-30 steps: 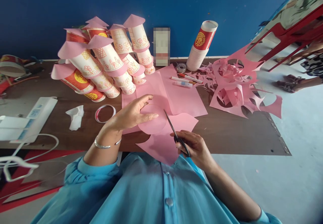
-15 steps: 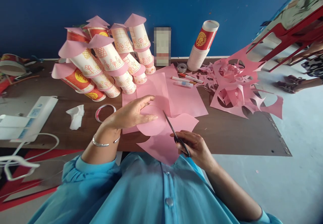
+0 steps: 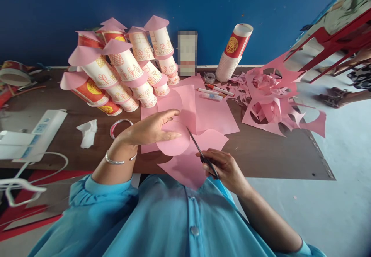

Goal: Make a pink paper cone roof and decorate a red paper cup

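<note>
My left hand (image 3: 156,129) has a round piece of pink paper (image 3: 174,145) by its edge, thumb on top and the other fingers at the far side. Black-handled scissors (image 3: 199,148) are in my right hand (image 3: 227,168), their blades pointing up and left to the right edge of the round piece. The blades look closed or nearly so. Below the round piece lies a cut-away pink paper piece (image 3: 191,168) with a curved edge, reaching over the table's front edge. Larger pink sheets (image 3: 216,114) lie behind.
Stacked paper-cup towers (image 3: 124,67) with pink cone roofs stand at the back left. A cup stack (image 3: 228,63), clear tape roll (image 3: 210,78), markers (image 3: 211,94) and pink scraps (image 3: 266,106) lie right. A tape ring (image 3: 111,131), crumpled tissue (image 3: 88,133) and power strip (image 3: 46,129) lie left.
The view has shifted very slightly. Both hands, the round paper and the scissors keep almost the same positions.
</note>
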`<control>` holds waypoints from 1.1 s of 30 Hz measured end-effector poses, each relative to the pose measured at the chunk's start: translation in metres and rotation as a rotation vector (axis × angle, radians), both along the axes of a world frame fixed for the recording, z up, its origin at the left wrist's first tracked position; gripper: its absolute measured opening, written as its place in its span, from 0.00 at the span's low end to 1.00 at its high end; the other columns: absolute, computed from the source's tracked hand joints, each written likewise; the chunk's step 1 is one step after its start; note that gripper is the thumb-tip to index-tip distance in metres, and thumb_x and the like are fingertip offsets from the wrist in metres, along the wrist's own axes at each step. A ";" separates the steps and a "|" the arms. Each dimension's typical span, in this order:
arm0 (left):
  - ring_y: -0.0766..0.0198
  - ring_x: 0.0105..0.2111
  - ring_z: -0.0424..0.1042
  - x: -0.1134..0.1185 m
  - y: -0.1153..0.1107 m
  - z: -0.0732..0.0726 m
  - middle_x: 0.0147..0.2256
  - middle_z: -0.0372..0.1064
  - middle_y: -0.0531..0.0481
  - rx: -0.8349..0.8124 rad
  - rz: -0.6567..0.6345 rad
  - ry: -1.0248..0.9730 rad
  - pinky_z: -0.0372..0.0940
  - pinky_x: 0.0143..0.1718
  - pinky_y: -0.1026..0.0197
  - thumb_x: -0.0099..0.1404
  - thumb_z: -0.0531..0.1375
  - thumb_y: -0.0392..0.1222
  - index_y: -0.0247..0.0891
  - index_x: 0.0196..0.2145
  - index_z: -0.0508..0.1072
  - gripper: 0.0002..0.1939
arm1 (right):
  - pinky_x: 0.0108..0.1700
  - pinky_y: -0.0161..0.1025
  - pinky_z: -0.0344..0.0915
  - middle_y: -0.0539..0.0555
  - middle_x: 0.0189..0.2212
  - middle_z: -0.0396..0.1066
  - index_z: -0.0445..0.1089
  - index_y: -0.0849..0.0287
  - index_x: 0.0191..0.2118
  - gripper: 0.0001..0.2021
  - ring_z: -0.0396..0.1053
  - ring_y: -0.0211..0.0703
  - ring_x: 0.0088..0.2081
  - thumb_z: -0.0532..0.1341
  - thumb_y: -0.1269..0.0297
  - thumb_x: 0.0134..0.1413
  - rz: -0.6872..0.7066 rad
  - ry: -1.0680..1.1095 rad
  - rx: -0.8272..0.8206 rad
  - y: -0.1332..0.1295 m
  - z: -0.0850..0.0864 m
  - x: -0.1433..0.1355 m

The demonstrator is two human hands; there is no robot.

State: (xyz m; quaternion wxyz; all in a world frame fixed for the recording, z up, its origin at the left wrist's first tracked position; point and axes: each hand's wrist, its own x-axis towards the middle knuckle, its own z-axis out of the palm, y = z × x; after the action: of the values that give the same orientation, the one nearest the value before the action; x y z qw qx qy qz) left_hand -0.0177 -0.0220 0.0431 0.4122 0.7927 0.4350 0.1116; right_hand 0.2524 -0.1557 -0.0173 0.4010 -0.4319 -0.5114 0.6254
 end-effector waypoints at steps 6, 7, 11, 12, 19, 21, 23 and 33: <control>0.41 0.70 0.66 0.004 -0.007 0.003 0.68 0.68 0.35 -0.020 0.083 -0.207 0.66 0.69 0.43 0.63 0.69 0.60 0.39 0.65 0.69 0.39 | 0.24 0.30 0.66 0.49 0.31 0.68 0.84 0.57 0.46 0.21 0.69 0.33 0.23 0.72 0.44 0.61 -0.005 -0.001 -0.023 0.000 -0.001 0.001; 0.41 0.70 0.65 0.006 -0.009 0.003 0.68 0.69 0.36 -0.027 0.119 -0.249 0.67 0.69 0.44 0.64 0.69 0.59 0.39 0.65 0.70 0.38 | 0.23 0.31 0.66 0.49 0.31 0.68 0.84 0.57 0.46 0.21 0.69 0.33 0.23 0.72 0.44 0.61 -0.006 -0.006 -0.028 0.000 -0.001 0.001; 0.40 0.71 0.65 0.010 -0.017 0.002 0.69 0.68 0.37 -0.073 0.230 -0.324 0.68 0.68 0.44 0.64 0.70 0.58 0.41 0.65 0.70 0.37 | 0.23 0.31 0.64 0.49 0.30 0.68 0.84 0.57 0.47 0.22 0.67 0.33 0.23 0.72 0.43 0.61 -0.021 -0.008 -0.047 -0.001 0.000 -0.001; 0.41 0.71 0.64 0.010 -0.018 0.002 0.69 0.67 0.38 -0.073 0.240 -0.327 0.67 0.69 0.43 0.64 0.71 0.58 0.42 0.65 0.70 0.37 | 0.23 0.32 0.64 0.49 0.30 0.68 0.84 0.57 0.47 0.22 0.67 0.33 0.23 0.72 0.42 0.60 -0.027 -0.006 -0.051 -0.001 0.000 -0.002; 0.43 0.72 0.64 0.010 -0.019 -0.003 0.69 0.68 0.37 -0.034 0.194 -0.324 0.63 0.72 0.45 0.63 0.71 0.60 0.40 0.64 0.70 0.38 | 0.23 0.32 0.65 0.49 0.30 0.68 0.83 0.58 0.47 0.23 0.64 0.31 0.21 0.72 0.43 0.61 -0.029 0.001 -0.029 -0.002 0.002 -0.005; 0.43 0.71 0.65 0.009 -0.018 -0.004 0.69 0.68 0.36 -0.041 0.172 -0.314 0.64 0.71 0.45 0.63 0.71 0.61 0.40 0.64 0.70 0.38 | 0.23 0.32 0.65 0.49 0.30 0.68 0.83 0.58 0.48 0.23 0.66 0.32 0.22 0.72 0.43 0.61 -0.031 -0.002 -0.019 -0.002 0.002 -0.005; 0.42 0.72 0.64 0.008 -0.018 -0.004 0.69 0.68 0.36 -0.052 0.156 -0.301 0.65 0.71 0.44 0.64 0.71 0.60 0.40 0.64 0.70 0.37 | 0.23 0.32 0.65 0.49 0.30 0.68 0.83 0.58 0.48 0.23 0.67 0.33 0.23 0.71 0.42 0.61 -0.032 -0.010 -0.013 -0.002 0.002 -0.006; 0.40 0.72 0.64 0.009 -0.021 0.004 0.69 0.68 0.37 -0.071 0.180 -0.292 0.69 0.67 0.44 0.63 0.70 0.59 0.43 0.65 0.70 0.37 | 0.22 0.31 0.64 0.49 0.30 0.68 0.84 0.58 0.48 0.23 0.65 0.32 0.22 0.72 0.43 0.61 -0.049 0.003 -0.038 -0.005 -0.001 -0.005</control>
State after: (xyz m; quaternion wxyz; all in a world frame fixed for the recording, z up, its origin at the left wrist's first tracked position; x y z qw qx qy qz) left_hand -0.0092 -0.0425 0.0475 0.4872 0.7107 0.4436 0.2466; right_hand 0.2470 -0.1612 -0.0182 0.4086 -0.4510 -0.4880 0.6257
